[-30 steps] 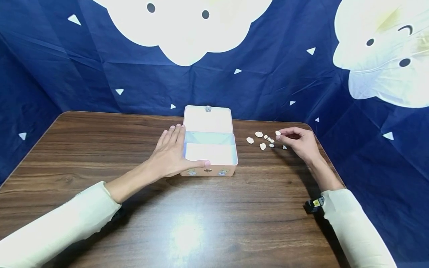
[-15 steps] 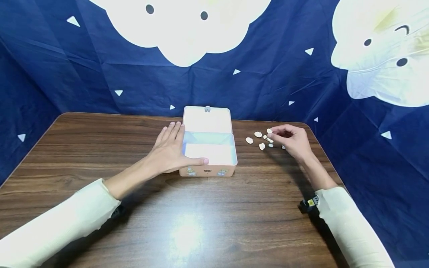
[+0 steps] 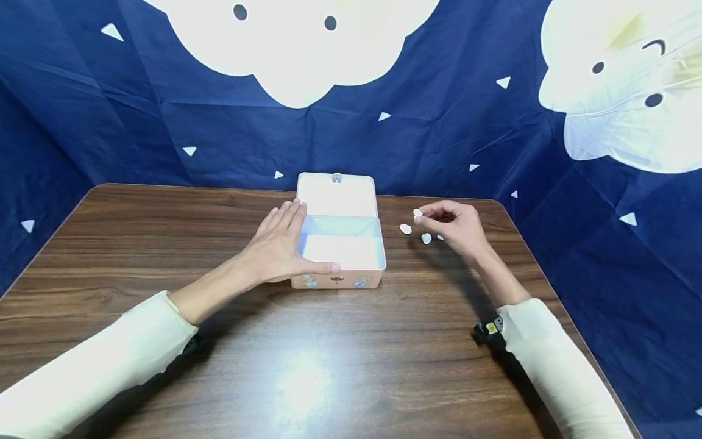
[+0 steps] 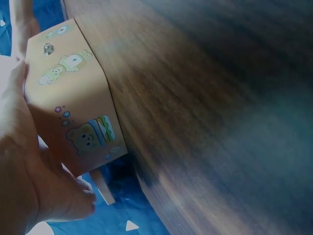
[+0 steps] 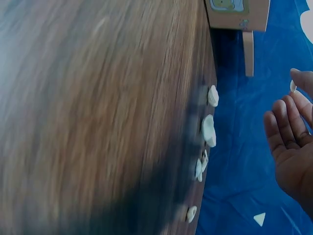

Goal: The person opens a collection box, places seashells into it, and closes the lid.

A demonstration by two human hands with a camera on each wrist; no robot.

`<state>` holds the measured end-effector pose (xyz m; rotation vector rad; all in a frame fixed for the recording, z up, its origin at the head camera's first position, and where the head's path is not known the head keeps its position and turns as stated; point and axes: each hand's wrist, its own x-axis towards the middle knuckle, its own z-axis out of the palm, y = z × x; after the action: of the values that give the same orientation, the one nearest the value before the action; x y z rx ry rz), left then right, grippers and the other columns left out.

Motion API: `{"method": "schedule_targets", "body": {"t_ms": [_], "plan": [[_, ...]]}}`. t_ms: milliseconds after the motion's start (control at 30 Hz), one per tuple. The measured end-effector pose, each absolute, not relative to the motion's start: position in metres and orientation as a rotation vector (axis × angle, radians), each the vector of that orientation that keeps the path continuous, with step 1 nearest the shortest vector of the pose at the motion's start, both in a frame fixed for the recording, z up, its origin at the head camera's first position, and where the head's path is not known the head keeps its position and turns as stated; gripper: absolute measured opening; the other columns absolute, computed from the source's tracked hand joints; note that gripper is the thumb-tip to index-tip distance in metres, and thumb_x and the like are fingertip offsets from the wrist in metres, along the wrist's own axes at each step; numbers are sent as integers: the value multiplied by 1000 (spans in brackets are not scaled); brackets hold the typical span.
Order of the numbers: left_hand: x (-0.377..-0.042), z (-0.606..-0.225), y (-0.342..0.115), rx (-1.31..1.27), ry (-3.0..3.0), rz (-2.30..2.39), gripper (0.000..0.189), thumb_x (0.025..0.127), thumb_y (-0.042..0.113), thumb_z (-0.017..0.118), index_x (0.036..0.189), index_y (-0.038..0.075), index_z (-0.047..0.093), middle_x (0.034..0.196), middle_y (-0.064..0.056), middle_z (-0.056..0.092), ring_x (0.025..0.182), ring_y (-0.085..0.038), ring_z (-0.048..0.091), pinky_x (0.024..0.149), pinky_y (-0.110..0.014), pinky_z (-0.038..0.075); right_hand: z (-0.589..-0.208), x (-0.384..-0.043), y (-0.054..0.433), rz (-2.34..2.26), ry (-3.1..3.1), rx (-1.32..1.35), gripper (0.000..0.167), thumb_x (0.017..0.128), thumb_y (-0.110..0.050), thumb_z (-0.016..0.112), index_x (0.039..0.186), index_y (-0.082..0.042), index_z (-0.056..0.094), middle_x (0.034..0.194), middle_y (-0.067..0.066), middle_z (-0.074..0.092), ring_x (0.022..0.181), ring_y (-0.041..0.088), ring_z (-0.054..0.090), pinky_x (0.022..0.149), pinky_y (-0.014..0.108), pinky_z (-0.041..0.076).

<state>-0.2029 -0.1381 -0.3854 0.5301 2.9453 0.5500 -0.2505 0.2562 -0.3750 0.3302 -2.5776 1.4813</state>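
Note:
A small pink tin box [image 3: 351, 280] stands with its lid [image 3: 336, 196] swung up and back, showing a pale interior. My left hand [image 3: 276, 249] rests along its left side, fingers straight, thumb stretched over the front rim. Bear drawings decorate the box [image 4: 73, 105] in the left wrist view. To the right of the box, my right hand [image 3: 456, 228] pinches a small white shell-like piece [image 3: 418, 213] between thumb and fingertips, above the table. The same piece [image 5: 293, 86] appears edge-on in the right wrist view. Below that hand lie several similar white pieces [image 3: 405, 228], some hidden behind it.
The brown wooden table [image 3: 351, 353] has its far edge just behind the box. A blue curtain [image 3: 230, 131] with white cloud faces hangs behind and beside it. Loose white pieces [image 5: 209, 130] lie spread out in the right wrist view.
My right hand has moved left toward the box, carrying the white shell-like piece over the others. The left hand stays at the box.

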Motion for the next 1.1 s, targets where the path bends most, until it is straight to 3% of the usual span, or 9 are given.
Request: {"method": "schedule_targets", "body": {"t_ms": [267, 500, 733, 1100], "plan": [[-202, -387, -140, 532, 2933, 570, 153, 83, 96, 70, 180, -3, 5, 190, -25, 5, 179, -44, 3, 146, -60, 2, -377, -256, 234, 1547, -2598, 359, 30, 94, -29, 95, 114, -9, 87, 93, -11, 84, 82, 7, 72, 70, 17, 56], [-203, -390, -139, 521, 2935, 563, 154, 83, 97, 68, 179, -5, 4, 189, -27, 4, 178, -46, 6, 146, -61, 3, -377, -255, 215, 1558, -2615, 434, 28, 94, -28, 95, 115, -11, 88, 111, 8, 87, 87, 10, 73, 72, 19, 58], [-202, -390, -136, 513, 2939, 570, 156, 81, 98, 68, 179, -5, 4, 189, -27, 5, 178, -46, 6, 146, -61, 4, -378, -254, 200, 1546, -2633, 471, 27, 93, -29, 96, 113, -13, 89, 109, 10, 86, 91, 15, 75, 75, 20, 58], [-202, -388, -136, 503, 2944, 562, 158, 80, 100, 68, 179, -6, 5, 189, -28, 6, 178, -46, 7, 146, -61, 4, -373, -250, 178, 1579, -2597, 536, 22, 94, -21, 94, 112, -9, 88, 106, 10, 86, 88, 13, 73, 75, 19, 58]]}}
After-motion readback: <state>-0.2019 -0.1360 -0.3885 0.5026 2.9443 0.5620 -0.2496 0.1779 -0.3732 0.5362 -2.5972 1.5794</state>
